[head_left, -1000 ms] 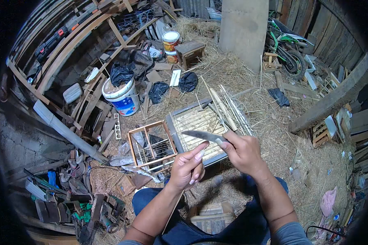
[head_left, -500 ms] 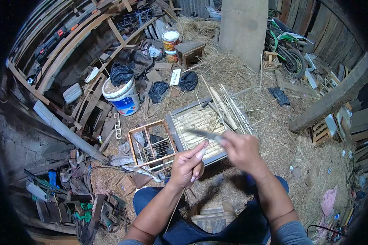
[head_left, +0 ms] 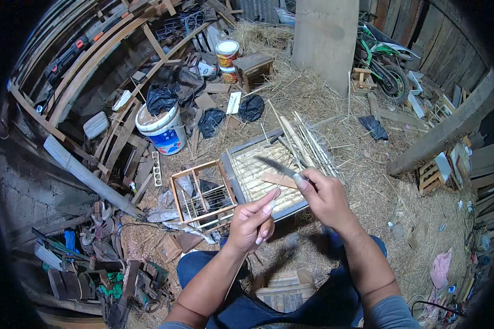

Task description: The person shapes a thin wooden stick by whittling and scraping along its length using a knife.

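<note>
In my right hand [head_left: 326, 200] is a knife, its dark blade [head_left: 270, 164] pointing up and left over the low slatted table; my fingers hide the handle. My left hand [head_left: 251, 222] pinches a thin pale stick [head_left: 236, 278] between thumb and fingers. One end pokes up by the fingertips, and the other runs down along my forearm. Blade and stick tip look apart. A flat brown strip [head_left: 278, 180] shows below the blade. Left of the table [head_left: 231, 174] sits a small wooden frame with thin bars [head_left: 204, 193], beside my left hand.
Split bamboo strips [head_left: 307, 143] lie across the table's far right corner. Beyond are a white bucket [head_left: 163, 130], a small wooden stool [head_left: 252, 67] and a concrete pillar [head_left: 326, 46]. A slanted post [head_left: 444, 125] stands right. Straw covers the floor.
My right hand has shifted slightly right and down, and the blade now tilts more steeply. The brown strip has come into sight below it. My left hand stays nearly still.
</note>
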Demonstrator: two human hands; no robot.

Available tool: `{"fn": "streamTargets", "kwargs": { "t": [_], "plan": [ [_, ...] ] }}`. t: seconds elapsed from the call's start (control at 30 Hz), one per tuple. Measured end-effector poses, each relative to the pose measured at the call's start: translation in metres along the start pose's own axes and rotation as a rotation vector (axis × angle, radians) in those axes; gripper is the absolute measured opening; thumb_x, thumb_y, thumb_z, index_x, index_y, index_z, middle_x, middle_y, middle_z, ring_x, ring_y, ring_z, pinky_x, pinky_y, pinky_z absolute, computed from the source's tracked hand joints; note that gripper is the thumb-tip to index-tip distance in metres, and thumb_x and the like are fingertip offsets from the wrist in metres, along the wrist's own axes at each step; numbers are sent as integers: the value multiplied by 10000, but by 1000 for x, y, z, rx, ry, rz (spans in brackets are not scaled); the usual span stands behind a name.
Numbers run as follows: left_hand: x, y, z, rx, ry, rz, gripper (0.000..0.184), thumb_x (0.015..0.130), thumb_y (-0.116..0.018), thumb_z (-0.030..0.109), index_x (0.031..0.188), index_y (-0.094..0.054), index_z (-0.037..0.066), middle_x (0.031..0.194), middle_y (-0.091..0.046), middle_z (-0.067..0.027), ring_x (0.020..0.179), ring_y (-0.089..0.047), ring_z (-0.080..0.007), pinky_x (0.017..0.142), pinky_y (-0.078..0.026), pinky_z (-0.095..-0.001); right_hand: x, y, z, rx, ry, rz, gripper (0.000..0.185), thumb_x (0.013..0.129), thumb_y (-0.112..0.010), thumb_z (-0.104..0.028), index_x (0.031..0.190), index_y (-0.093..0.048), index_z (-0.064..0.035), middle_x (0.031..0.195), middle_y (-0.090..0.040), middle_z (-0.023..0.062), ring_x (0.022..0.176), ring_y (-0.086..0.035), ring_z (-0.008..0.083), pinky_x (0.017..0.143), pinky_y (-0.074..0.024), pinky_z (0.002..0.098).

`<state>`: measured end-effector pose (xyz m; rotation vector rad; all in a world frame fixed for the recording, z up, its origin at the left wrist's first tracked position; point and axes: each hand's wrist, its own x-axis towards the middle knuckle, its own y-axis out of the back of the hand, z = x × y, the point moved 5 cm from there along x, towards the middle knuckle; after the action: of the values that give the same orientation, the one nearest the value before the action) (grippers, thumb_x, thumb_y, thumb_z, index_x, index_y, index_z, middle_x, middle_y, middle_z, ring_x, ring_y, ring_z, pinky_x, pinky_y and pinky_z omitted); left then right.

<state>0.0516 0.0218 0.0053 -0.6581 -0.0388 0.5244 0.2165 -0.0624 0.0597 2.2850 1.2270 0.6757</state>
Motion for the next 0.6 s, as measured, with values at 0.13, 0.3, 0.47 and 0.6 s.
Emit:
{"fn": "streamTargets", "kwargs": {
  "t": [0.13, 0.3, 0.47, 0.6],
  "plan": [
    [-1, -2, -12, 113, 51, 27, 369, 998, -550, 150, 1341, -554, 14, 568, -540, -11, 405, -401, -44, 405, -326, -191, -3, -19, 4, 551, -120, -100, 199, 917, -694, -211, 903, -630, -24, 803, -572, -51, 718, -460, 19, 621, -385, 204],
    [-1, -8, -13, 144, 92, 22, 361, 995, -561, 163, 1325, -570, 15, 580, -557, -23, 406, -405, -43, 404, -321, -182, 2, -19, 11, 655, -112, -98, 204, 923, -678, -178, 853, -607, 0, 769, -580, -22, 743, -474, 28, 657, -411, 220],
    [-1, -6, -16, 99, 121, 28, 365, 995, -557, 156, 1327, -562, 3, 586, -564, -34, 400, -401, -47, 408, -335, -192, 5, -14, 13, 654, -67, 39, 201, 949, -643, -216, 911, -609, -21, 785, -584, -22, 738, -522, 65, 643, -407, 228],
    [2, 1, -12, 5, 71, 74, 376, 1000, -537, 146, 1338, -540, -20, 617, -584, -57, 390, -395, -57, 418, -357, -208, -7, -3, -11, 138, 44, 47, 220, 968, -582, -248, 938, -584, -31, 697, -591, 98, 612, -598, 209, 566, -444, 322]
  ]
}}
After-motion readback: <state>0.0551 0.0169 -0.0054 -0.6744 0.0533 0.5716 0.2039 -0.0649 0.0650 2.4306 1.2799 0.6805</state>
